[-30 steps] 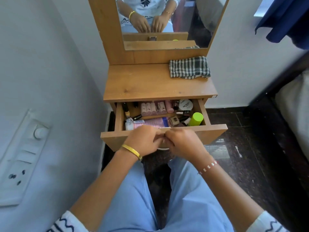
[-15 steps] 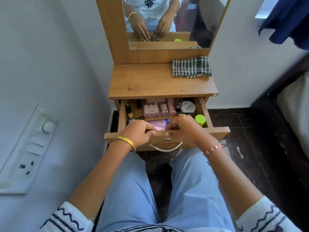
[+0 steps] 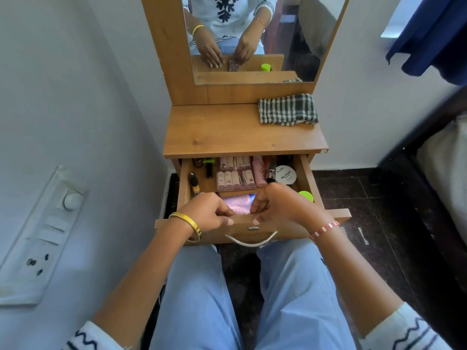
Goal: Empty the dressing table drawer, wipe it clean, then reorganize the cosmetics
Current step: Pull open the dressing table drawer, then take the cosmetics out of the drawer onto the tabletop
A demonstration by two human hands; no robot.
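Note:
The wooden drawer (image 3: pixel 307 176) of the dressing table (image 3: pixel 227 132) stands pulled out and full of cosmetics. Inside lie a tray of pink tubes (image 3: pixel 235 176), a white nail-polish tub (image 3: pixel 285 174), a pink packet (image 3: pixel 240 203), a green cap (image 3: pixel 306 196) and small dark bottles (image 3: pixel 194 182). My left hand (image 3: pixel 207 213) and my right hand (image 3: pixel 280 203) both hook over the drawer's front panel (image 3: pixel 338 213), thumbs on its top edge, fingers inside. In the mirror, my right fingertips touch a small brown box (image 3: pixel 233 65). A steel handle (image 3: pixel 251 240) hangs below.
A folded checked cloth (image 3: pixel 288 109) lies at the back right of the table top, below the mirror (image 3: pixel 290 34). A wall switchboard (image 3: pixel 45 233) is on the left. A bed edge (image 3: pixel 444 173) and a blue cloth (image 3: pixel 434 34) are on the right. My knees sit under the drawer.
My hands moved from the drawer's handle area up over its front edge, fingers now inside. The drawer has slid further out, showing more of its contents, and my view has moved closer.

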